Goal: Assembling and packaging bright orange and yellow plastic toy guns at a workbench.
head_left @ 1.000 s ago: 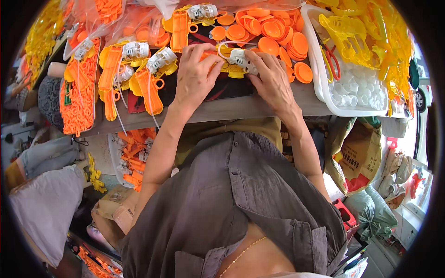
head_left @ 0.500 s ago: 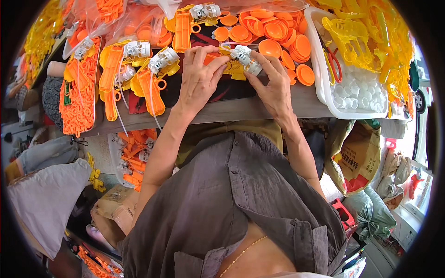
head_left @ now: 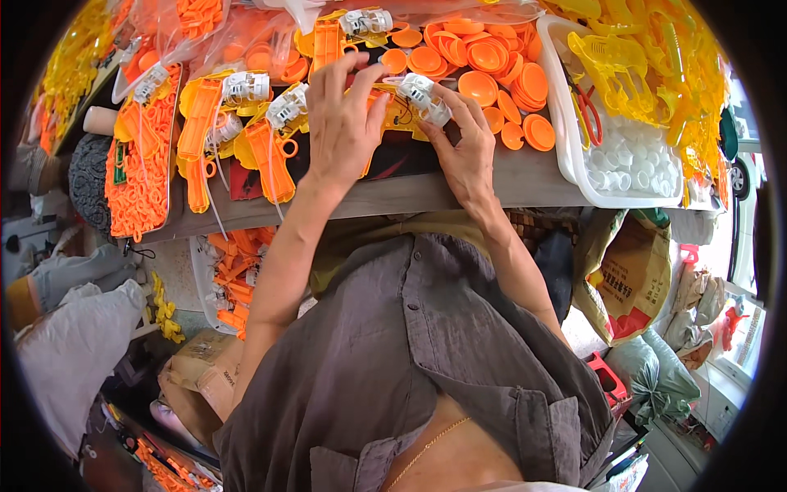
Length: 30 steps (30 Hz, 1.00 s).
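Note:
My right hand (head_left: 469, 148) grips the end of a white mechanical unit (head_left: 420, 92) between thumb and fingers. That unit sits on a yellow-and-orange plastic shell (head_left: 399, 119) at the table's edge, mostly covered by my hands. My left hand (head_left: 338, 123) is raised over the shell's left side with its fingers apart, and I see nothing in it. Left of it, several similar orange-and-yellow assemblies (head_left: 266, 160) carry white units (head_left: 287, 107) and thin white tubes. Another assembly (head_left: 328, 41) lies just beyond my left fingertips.
Orange round dishes (head_left: 488, 53) pile up behind my right hand. A white tray (head_left: 566, 139) at right holds clear caps (head_left: 631, 160), yellow frames and red-handled scissors (head_left: 590, 115). A tray of small orange parts (head_left: 135, 197) stands at left. Below the table's right side is an open sack (head_left: 627, 271).
My left hand has lifted away from the unit and its fingers have spread, reaching farther up. My right hand has shifted slightly left, still at the white unit, which has turned a little.

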### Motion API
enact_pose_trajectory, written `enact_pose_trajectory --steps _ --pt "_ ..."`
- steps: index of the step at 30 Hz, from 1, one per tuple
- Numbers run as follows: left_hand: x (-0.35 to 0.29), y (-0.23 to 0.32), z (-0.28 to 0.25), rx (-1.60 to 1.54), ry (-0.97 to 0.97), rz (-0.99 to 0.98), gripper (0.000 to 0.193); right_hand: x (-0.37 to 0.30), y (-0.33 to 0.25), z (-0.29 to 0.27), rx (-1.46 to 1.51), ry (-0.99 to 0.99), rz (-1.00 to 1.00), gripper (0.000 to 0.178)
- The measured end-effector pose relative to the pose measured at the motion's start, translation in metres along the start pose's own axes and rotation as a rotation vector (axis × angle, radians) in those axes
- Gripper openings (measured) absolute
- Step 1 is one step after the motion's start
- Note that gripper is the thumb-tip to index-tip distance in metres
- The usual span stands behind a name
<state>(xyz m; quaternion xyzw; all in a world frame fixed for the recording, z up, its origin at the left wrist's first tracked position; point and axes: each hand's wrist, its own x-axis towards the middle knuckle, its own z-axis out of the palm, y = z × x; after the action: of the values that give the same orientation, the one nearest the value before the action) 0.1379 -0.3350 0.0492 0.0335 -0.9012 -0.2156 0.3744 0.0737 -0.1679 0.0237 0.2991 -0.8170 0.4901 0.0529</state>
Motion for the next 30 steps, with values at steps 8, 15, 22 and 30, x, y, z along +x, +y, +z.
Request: enact_pose_trajectory --steps 8,15,22,30 --pt "0.040 -0.017 -0.007 -0.249 -0.292 0.088 0.011 0.003 -0.003 -0.011 0.176 -0.033 0.109 0.044" --pt "0.043 0.000 -0.022 -0.052 -0.431 0.075 0.013 0.003 -0.002 -0.018 0.224 -0.059 0.121 0.045" --pt "0.018 0.018 -0.018 -0.268 -0.463 -0.278 0.013 0.004 0.000 -0.016 0.117 -0.062 0.038 0.044" --pt "0.041 0.016 -0.019 0.110 -0.386 0.296 0.044 0.023 -0.002 -0.028 -0.204 -0.118 -0.353 0.057"
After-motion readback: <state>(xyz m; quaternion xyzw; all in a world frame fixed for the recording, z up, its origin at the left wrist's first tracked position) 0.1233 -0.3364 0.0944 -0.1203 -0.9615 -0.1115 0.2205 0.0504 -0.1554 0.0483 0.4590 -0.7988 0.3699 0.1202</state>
